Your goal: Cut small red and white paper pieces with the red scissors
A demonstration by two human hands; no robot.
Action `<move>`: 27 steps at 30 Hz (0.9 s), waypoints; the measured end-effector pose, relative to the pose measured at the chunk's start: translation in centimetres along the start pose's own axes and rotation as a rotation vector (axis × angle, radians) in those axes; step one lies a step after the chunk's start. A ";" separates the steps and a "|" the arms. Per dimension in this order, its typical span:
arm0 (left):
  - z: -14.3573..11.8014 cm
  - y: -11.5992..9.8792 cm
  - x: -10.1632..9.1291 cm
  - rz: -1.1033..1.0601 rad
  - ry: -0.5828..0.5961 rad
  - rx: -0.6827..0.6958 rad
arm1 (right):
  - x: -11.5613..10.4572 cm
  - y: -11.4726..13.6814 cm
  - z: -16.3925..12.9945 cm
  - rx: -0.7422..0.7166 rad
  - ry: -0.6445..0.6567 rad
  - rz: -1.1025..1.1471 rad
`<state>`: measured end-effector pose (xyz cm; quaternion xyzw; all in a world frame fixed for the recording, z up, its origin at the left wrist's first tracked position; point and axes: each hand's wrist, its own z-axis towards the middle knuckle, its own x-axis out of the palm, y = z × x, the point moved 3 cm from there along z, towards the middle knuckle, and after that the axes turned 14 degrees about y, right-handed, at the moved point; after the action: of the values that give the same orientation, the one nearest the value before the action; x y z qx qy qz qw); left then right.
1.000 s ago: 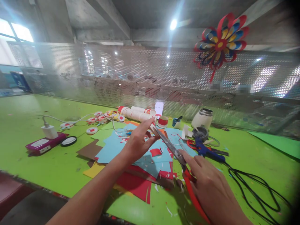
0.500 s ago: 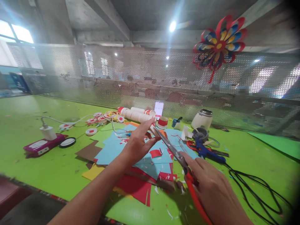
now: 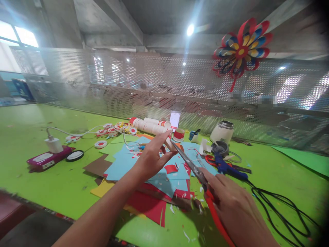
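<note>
My left hand pinches a small white piece, probably paper or card, between thumb and fingers; the fingers partly hide it. My right hand grips the orange handles of a pair of scissors, whose blades point up and left. The blade tips meet the white piece at its right edge. Below both hands lie stacked sheets of blue paper, with red paper under them and small red and white scraps on top.
Left of the papers are a purple power strip and several red-and-white discs. Cardboard tubes, a phone and a cream pot stand behind. To the right lies a blue glue gun with a black cord.
Hardly anything differs. My right hand and the scissors have shifted very slightly, and the view has moved a little. My left hand keeps its pinch on the white piece.
</note>
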<state>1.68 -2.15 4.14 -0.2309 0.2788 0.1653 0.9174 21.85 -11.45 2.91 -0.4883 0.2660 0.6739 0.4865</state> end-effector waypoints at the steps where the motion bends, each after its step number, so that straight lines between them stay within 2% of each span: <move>1: 0.0 0.0 0.0 -0.001 0.001 -0.002 | 0.0 0.0 0.0 0.003 0.010 0.005; 11: 0.1 0.1 0.0 -0.039 0.004 -0.006 | 0.1 -0.3 0.1 0.011 0.026 0.029; 15: 0.1 0.0 0.0 -0.071 0.004 -0.035 | 0.2 -0.5 0.1 0.030 0.072 0.078; 20: 0.1 -0.1 0.1 -0.218 0.024 -0.119 | 0.2 -0.7 0.7 0.035 0.142 0.304; 23: 0.1 -0.1 0.1 -0.283 0.028 -0.127 | 0.4 -0.7 1.1 -0.003 0.183 0.470; 27: 0.1 -0.2 0.0 -0.333 0.033 -0.143 | 0.6 -1.0 1.3 -0.020 0.208 0.578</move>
<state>1.75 -2.27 4.25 -0.3409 0.2391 0.0268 0.9088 22.25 -9.78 2.97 -0.4635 0.4355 0.7333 0.2401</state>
